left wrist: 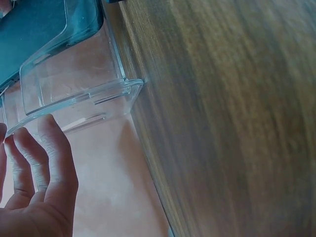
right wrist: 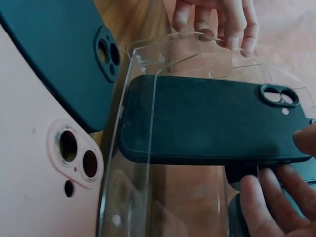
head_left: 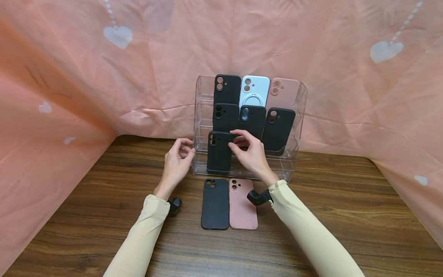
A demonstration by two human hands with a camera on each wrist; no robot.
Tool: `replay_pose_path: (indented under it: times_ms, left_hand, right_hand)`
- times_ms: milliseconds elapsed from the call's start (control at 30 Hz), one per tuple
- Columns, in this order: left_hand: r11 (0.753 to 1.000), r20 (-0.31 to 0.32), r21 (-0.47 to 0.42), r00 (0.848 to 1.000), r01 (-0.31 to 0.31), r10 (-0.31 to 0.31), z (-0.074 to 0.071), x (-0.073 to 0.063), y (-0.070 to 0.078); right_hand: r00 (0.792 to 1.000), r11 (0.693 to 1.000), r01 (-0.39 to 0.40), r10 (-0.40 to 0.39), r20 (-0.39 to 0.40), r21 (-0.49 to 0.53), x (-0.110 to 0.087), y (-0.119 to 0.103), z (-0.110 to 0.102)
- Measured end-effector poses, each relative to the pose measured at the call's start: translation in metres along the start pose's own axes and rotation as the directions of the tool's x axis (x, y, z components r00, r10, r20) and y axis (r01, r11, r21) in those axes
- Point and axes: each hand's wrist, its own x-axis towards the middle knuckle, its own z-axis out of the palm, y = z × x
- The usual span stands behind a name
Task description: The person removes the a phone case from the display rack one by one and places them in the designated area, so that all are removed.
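Note:
In the head view, a black phone case (head_left: 219,154) stands in the lowest front tier of a clear plastic display rack (head_left: 245,165). My right hand (head_left: 250,152) pinches this case near its upper right corner; the right wrist view shows the thumb (right wrist: 307,140) on its face and the fingers (right wrist: 266,197) by its side edge. My left hand (head_left: 177,161) holds the left side edge of the rack, its fingers (left wrist: 57,153) against the clear panel in the left wrist view. A black case (head_left: 215,204) and a pink case (head_left: 243,209) lie side by side on the table before the rack.
Higher tiers carry black cases (head_left: 227,90), a white case with a ring (head_left: 256,86), and a pink case (head_left: 287,92). The rack stands on a wooden table (head_left: 346,215). Pink cloth (head_left: 328,77) with white hearts hangs behind and along the sides.

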Motion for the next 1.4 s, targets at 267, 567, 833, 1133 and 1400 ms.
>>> replay_pose_path:
  times_ms: [267, 567, 833, 1133, 1400]
  left_hand:
    - [1.0, 0.004, 0.004, 1.0, 0.002, -0.002, 0.0, -0.001, 0.0]
    - [1.0, 0.003, 0.005, 1.0, 0.003, -0.003, -0.001, 0.0, 0.0]
    - [1.0, -0.004, 0.009, 1.0, 0.006, -0.006, 0.0, 0.0, 0.0]
    - [1.0, -0.018, -0.001, 1.0, -0.007, 0.007, 0.001, 0.001, 0.0]
    - [1.0, -0.016, 0.005, 1.0, -0.01, 0.01, 0.001, 0.001, -0.001]
  right_hand:
    - [1.0, 0.994, 0.018, -0.019, 0.017, 0.105, -0.007, 0.002, 0.004]
    - [0.998, 0.978, 0.016, -0.029, 0.056, 0.21, -0.005, 0.003, 0.005]
    - [0.998, 0.967, 0.016, -0.029, 0.047, 0.254, -0.004, 0.005, 0.0]
    - [0.999, 0.964, 0.012, -0.021, 0.031, 0.267, -0.003, 0.004, -0.008]
    - [1.0, 0.951, -0.006, 0.006, 0.001, 0.309, -0.004, 0.005, -0.018]
